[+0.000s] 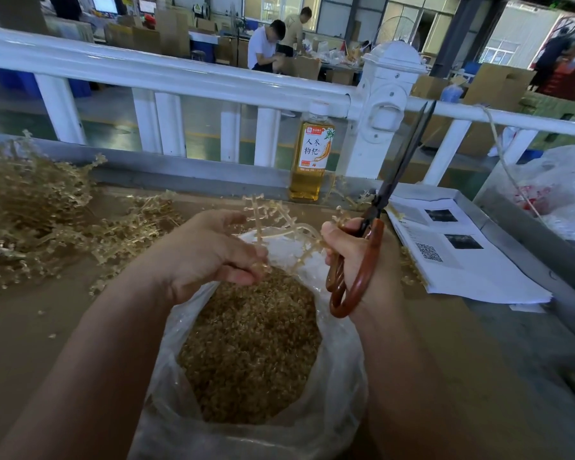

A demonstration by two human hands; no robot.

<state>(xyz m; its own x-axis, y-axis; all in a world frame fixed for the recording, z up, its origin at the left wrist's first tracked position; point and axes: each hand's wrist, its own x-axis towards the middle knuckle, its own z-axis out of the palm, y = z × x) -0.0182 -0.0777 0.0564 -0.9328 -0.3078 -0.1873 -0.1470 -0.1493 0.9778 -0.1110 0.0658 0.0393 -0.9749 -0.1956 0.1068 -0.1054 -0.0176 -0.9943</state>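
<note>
My left hand (210, 250) pinches the lower end of a translucent amber plastic sprue (279, 220) with small parts on its branches, above an open clear plastic bag (332, 393) filled with several tiny amber pieces (253, 346). My right hand (356, 257) grips scissors (379, 207) by their brown handles, the dark blades nearly closed and pointing up and away. The right thumb touches the other end of the sprue.
A heap of amber sprues (30, 207) covers the brown tabletop (30, 343) at left. A bottle of yellow drink (311, 154) stands by the white railing (180, 78). Printed papers (462, 257) lie at right, with plastic bags (558, 184) beyond. People work in the background.
</note>
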